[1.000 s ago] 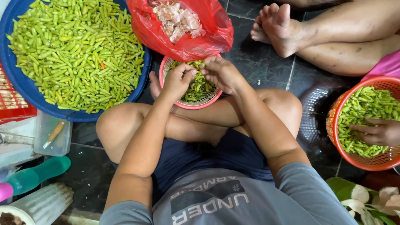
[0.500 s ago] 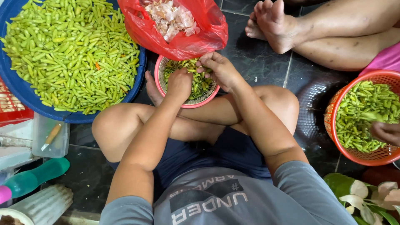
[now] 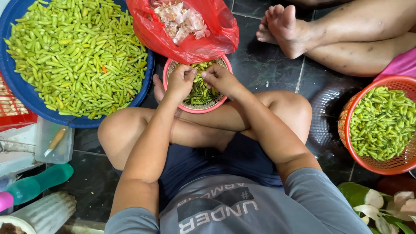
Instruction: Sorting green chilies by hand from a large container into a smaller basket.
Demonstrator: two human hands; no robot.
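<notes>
Both hands meet over one small pink basket (image 3: 172, 92) of green chillies (image 3: 199, 91) on the floor: the left hand (image 3: 180, 81) and right hand (image 3: 221, 79) have their grip pinched shut on a chilli between them. Since half a second ago they barely shifted. Beyond lie one red bag (image 3: 203, 41), one blue basin (image 3: 26, 97), one orange basket (image 3: 346, 125).

A small round pink plastic basket (image 3: 197, 107) sits upright on the dark tiled floor just past my crossed shins, touching the red plastic bag behind it. It holds a shallow heap of small green chilli peppers (image 3: 200, 93), darker and more tangled in the middle, partly hidden under my fingers (image 3: 187, 73).
</notes>
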